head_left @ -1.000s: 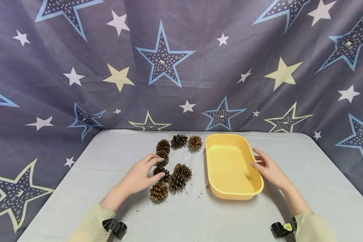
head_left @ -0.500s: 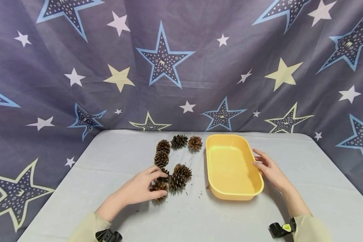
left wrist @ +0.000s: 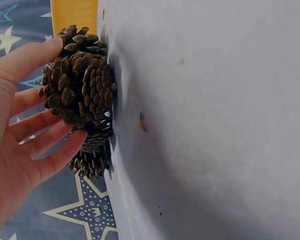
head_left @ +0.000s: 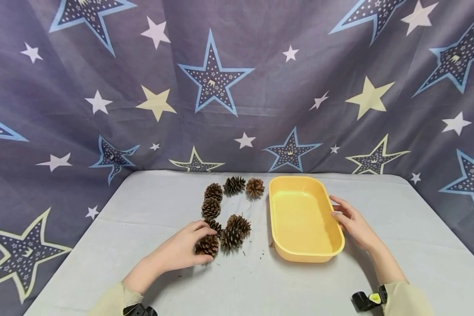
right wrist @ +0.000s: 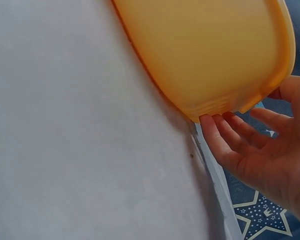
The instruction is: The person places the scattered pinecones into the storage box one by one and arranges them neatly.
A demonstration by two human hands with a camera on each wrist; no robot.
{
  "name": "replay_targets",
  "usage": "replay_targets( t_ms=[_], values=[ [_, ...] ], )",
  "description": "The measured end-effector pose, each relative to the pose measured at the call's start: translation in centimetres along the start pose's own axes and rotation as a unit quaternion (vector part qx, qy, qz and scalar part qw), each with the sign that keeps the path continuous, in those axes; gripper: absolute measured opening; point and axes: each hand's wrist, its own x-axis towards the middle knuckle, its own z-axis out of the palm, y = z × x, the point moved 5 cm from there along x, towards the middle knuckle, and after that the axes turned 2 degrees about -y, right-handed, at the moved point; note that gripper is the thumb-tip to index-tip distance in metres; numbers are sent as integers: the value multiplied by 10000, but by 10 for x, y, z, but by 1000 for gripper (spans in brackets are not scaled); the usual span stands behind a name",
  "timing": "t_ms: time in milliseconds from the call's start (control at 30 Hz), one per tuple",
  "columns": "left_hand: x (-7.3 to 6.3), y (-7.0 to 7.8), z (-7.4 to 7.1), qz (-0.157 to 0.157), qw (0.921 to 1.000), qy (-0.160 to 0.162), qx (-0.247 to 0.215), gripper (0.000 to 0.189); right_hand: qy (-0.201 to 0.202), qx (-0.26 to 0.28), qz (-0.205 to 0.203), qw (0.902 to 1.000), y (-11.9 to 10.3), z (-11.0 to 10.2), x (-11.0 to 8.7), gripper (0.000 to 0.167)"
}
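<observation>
My left hand is at the front left of a group of brown pine cones. Its fingers and thumb spread around the nearest pine cone. In the left wrist view, the thumb lies at one side of that pine cone and the other fingers extend loosely behind it. Another cone is partly covered by the fingers. At the right, my right hand touches the outer side of a yellow plastic tub. Nearly straight fingers meet the tub's wall in the right wrist view.
Two pine cones lean together right of the left hand. Two more cones lie behind it, and a dark cone and a reddish one farther back. A starry curtain hangs behind the white-covered table.
The left hand has moved toward the front, from beside the middle cones to the nearest cone. The right hand has stayed at the tub with only a slight shift.
</observation>
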Motion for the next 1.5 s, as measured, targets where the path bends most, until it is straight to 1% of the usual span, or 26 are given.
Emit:
replay_targets(
  t_ms=[133,333,467,600,733,967,1167,1500],
  values=[
    [0,-1,1,-39,10000,5,41,56,-7,2,-26,10000,0,0,0,54],
    [2,2,2,83,10000,-10,-43,44,10,-26,11,10000,3,0,0,54],
    [2,3,2,131,9998,-12,-122,41,3,-22,6,10000,2,0,0,54],
    [1,4,3,135,9998,-25,-171,42,-12,-3,12,10000,1,0,0,54],
    [1,4,2,70,9998,-13,-194,45,-3,16,4,10000,2,0,0,54],
    [2,7,-6,53,9997,198,-113,54,-23,33,-62,10000,2,0,0,54],
    [8,12,-14,173,9991,386,-86,57,10,17,-50,10000,3,1,1,54],
    [19,22,-20,349,9979,529,-122,55,19,30,-63,10000,4,0,1,54]
  ],
)
